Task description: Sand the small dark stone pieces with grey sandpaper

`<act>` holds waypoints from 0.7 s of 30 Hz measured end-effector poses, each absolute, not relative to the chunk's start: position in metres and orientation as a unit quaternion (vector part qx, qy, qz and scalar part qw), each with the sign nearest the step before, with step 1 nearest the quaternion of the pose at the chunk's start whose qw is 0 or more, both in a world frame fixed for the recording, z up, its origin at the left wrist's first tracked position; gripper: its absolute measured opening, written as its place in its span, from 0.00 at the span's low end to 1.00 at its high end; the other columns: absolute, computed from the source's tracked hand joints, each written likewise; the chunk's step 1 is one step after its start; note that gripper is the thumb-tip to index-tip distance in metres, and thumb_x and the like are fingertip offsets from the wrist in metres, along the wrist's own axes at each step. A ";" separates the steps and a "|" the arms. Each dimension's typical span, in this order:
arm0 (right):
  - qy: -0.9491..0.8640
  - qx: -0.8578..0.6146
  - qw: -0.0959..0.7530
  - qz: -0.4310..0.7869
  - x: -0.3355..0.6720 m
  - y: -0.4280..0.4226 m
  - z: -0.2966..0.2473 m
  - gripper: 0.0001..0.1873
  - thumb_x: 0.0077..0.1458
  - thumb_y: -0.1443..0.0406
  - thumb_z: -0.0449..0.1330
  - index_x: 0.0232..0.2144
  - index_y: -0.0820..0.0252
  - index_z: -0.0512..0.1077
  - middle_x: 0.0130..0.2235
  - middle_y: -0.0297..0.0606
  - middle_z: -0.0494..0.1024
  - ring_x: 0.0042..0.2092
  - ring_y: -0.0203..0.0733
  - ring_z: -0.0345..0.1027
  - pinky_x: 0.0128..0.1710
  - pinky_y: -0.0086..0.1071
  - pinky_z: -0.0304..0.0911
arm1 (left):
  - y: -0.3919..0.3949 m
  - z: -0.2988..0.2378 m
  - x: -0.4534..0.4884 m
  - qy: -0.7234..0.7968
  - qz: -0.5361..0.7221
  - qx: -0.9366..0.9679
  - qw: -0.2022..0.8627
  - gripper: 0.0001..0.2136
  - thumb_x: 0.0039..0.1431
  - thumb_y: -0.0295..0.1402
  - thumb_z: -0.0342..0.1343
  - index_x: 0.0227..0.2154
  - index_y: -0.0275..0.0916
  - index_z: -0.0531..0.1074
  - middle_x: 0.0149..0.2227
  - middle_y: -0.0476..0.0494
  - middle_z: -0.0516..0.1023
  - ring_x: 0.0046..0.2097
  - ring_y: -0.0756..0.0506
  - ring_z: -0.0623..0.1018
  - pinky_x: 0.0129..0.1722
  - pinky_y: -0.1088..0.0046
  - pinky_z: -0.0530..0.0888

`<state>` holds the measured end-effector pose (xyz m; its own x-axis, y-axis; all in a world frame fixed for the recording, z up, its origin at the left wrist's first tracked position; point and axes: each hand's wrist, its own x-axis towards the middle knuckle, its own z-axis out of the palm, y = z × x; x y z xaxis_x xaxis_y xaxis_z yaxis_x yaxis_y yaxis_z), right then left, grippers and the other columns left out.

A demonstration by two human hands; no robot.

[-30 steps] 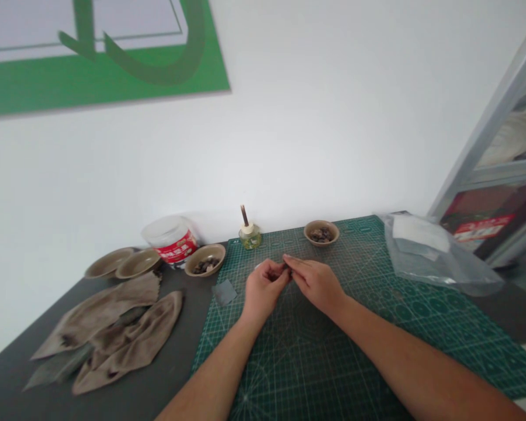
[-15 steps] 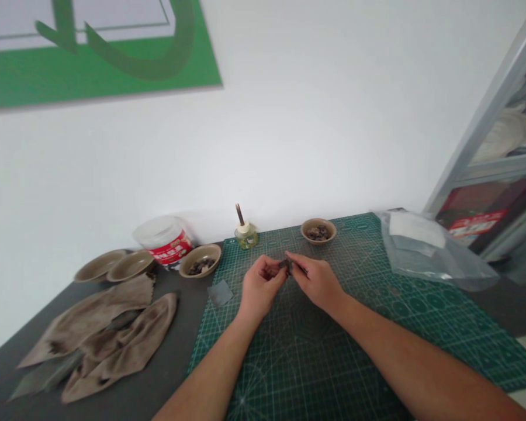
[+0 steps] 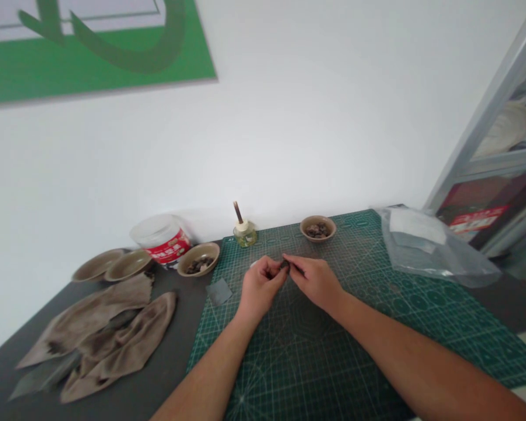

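Observation:
Over the green cutting mat (image 3: 368, 316) my two hands meet. My left hand (image 3: 260, 286) is closed, pinching a small dark piece (image 3: 284, 264) at its fingertips. My right hand (image 3: 315, 279) is also closed, its fingers pressed against the same small piece; a thin dark thing seems to lie in its fingers, too small to name. Both forearms reach in from the bottom edge.
A small bowl of dark pieces (image 3: 318, 228) and a little glass bottle with a stick (image 3: 244, 232) stand at the mat's far edge. Left of the mat: another bowl (image 3: 199, 259), a red-labelled tub (image 3: 161, 240), two shallow dishes (image 3: 114, 266), brown cloths (image 3: 100, 336), a grey square (image 3: 219, 291). A plastic bag (image 3: 425, 248) lies right.
The view has drifted slightly; the hands stay together over the mat, with small finger movements on the dark piece.

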<state>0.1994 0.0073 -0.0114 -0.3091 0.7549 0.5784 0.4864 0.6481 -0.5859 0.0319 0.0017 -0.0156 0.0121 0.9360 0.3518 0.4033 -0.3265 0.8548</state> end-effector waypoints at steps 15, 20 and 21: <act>-0.796 -0.366 0.450 0.170 0.200 0.004 -0.009 0.20 0.58 0.70 0.54 0.52 0.55 0.72 0.50 0.38 0.77 0.50 0.41 0.72 0.53 0.35 0.67 | 0.000 -0.014 0.031 0.511 0.492 0.641 0.293 0.10 0.51 0.35 0.61 0.22 0.38 0.66 0.21 0.54 0.66 0.24 0.53 0.64 0.24 0.79 0.61; -0.798 -0.361 0.452 0.169 0.200 0.003 -0.008 0.20 0.58 0.70 0.54 0.52 0.54 0.72 0.51 0.38 0.77 0.51 0.42 0.72 0.54 0.37 0.65 | -0.001 -0.013 0.031 0.507 0.492 0.644 0.294 0.10 0.51 0.35 0.61 0.22 0.38 0.66 0.20 0.54 0.66 0.24 0.53 0.65 0.24 0.78 0.61; -0.800 -0.354 0.454 0.170 0.200 0.003 -0.007 0.21 0.58 0.71 0.53 0.52 0.54 0.72 0.52 0.38 0.76 0.52 0.41 0.71 0.55 0.37 0.65 | -0.001 -0.013 0.031 0.505 0.496 0.641 0.297 0.10 0.51 0.35 0.61 0.22 0.38 0.66 0.20 0.54 0.66 0.24 0.53 0.64 0.24 0.78 0.61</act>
